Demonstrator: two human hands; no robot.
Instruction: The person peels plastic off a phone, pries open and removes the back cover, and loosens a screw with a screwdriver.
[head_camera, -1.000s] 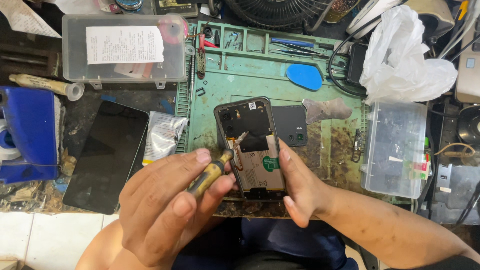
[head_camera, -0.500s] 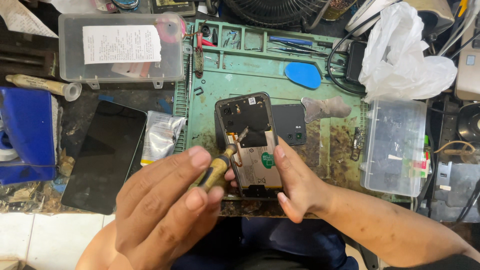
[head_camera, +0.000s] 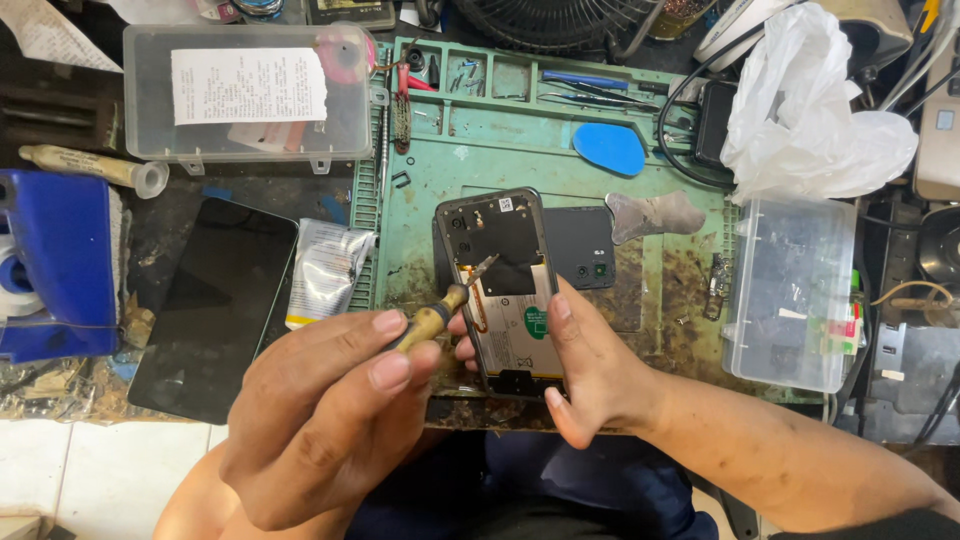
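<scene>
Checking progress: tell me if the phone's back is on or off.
Off: the phone shows bare internals, held by the right hand.

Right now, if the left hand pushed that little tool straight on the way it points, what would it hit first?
Probably the opened phone: the left hand aims the tool up and right, its tip over the dark upper part, though contact is unclear.

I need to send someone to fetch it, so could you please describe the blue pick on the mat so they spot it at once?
Start at the green work mat in the middle of the bench. Above the opened phone held by the right hand, just under the mat's tool slots, lies the blue pick. It is a flat rounded teardrop in bright blue, unlike the dull grey metal pick below it.
</scene>
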